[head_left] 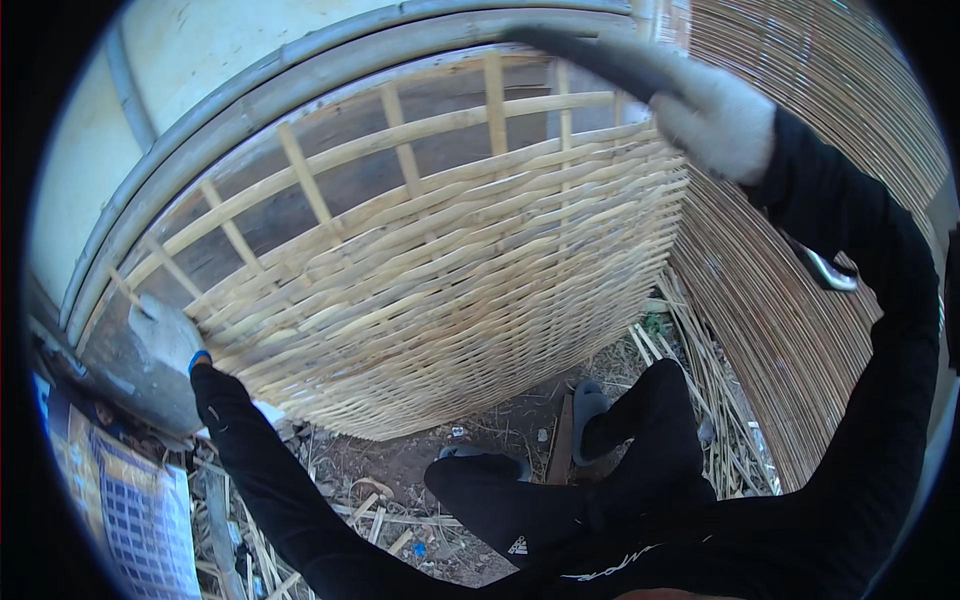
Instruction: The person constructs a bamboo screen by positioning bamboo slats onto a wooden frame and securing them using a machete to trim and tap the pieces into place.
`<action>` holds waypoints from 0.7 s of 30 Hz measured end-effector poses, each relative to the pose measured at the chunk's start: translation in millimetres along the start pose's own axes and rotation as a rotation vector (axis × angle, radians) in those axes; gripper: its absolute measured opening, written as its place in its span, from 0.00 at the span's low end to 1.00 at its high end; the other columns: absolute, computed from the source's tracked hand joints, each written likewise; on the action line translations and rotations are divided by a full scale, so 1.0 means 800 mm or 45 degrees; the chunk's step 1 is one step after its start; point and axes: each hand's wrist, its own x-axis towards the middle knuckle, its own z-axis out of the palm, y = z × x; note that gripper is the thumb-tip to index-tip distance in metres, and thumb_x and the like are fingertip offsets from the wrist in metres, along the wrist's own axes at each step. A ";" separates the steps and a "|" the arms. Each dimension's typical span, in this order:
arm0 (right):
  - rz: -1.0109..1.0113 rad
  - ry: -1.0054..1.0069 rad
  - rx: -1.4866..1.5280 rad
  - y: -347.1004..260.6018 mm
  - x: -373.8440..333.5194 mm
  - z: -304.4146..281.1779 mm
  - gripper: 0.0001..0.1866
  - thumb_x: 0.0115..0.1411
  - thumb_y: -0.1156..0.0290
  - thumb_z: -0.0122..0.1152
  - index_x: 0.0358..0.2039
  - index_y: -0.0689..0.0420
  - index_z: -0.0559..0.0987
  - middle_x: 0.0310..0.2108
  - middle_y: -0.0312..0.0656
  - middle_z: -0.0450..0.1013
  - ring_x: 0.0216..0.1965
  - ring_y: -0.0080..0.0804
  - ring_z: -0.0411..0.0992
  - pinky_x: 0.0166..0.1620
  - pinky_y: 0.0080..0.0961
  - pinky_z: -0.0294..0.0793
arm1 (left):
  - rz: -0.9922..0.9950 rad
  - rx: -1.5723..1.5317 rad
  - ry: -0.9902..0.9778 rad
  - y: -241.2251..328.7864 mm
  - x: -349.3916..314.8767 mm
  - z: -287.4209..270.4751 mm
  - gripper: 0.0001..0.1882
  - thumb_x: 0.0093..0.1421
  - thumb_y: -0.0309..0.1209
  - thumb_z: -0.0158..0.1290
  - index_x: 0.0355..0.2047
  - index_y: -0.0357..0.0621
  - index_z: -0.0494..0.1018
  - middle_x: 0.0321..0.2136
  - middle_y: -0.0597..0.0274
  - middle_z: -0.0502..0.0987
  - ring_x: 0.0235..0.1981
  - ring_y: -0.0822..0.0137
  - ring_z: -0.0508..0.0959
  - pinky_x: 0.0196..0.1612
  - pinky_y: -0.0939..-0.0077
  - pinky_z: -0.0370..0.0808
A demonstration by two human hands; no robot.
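Note:
A large woven bamboo panel (450,270) leans upright before me, its slats packed tight below and spaced in an open grid along the top. My left hand (165,333), in a whitish glove, is closed at the panel's left edge, around the end of a strip. Raised at the upper right, my gloved right hand (715,120) grips a machete (590,62). Its dark blade points left, above the panel's top right corner; the handle is hidden in the glove. Motion slightly blurs this hand.
Long bamboo poles (290,60) run behind the panel along a pale wall (220,50). A slatted bamboo screen (770,340) stands at the right. Loose bamboo strips (715,390) and scraps litter the ground near my feet. A checked blue-and-white sheet (145,510) is at the lower left.

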 end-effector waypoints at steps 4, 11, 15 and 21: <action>-0.029 0.434 0.283 -0.058 0.011 -0.024 0.28 0.68 0.73 0.45 0.68 0.51 0.59 0.23 0.34 0.69 0.17 0.18 0.66 0.20 0.16 0.68 | 0.030 -0.098 0.024 -0.013 0.006 -0.001 0.26 0.71 0.44 0.43 0.52 0.31 0.71 0.47 0.36 0.77 0.50 0.42 0.76 0.55 0.58 0.69; -0.655 0.253 0.073 -0.071 0.018 0.043 0.19 0.68 0.73 0.47 0.58 0.59 0.69 0.27 0.38 0.73 0.20 0.21 0.72 0.25 0.17 0.74 | -0.025 -0.084 0.034 -0.017 0.003 -0.018 0.25 0.69 0.44 0.45 0.51 0.31 0.71 0.43 0.36 0.78 0.46 0.41 0.77 0.51 0.56 0.70; -0.602 -0.156 0.103 -0.099 0.025 0.084 0.30 0.62 0.80 0.45 0.67 0.55 0.62 0.37 0.52 0.76 0.31 0.40 0.78 0.38 0.33 0.81 | -0.024 -0.079 0.063 -0.032 -0.001 -0.019 0.22 0.69 0.42 0.43 0.50 0.34 0.72 0.42 0.35 0.78 0.45 0.39 0.77 0.50 0.54 0.71; -0.216 0.207 0.506 -0.151 0.038 0.077 0.32 0.66 0.79 0.41 0.72 0.53 0.56 0.22 0.31 0.67 0.15 0.13 0.62 0.19 0.11 0.68 | -0.095 -0.134 0.011 -0.044 0.008 -0.039 0.22 0.68 0.41 0.41 0.49 0.34 0.72 0.43 0.35 0.77 0.46 0.39 0.76 0.51 0.53 0.69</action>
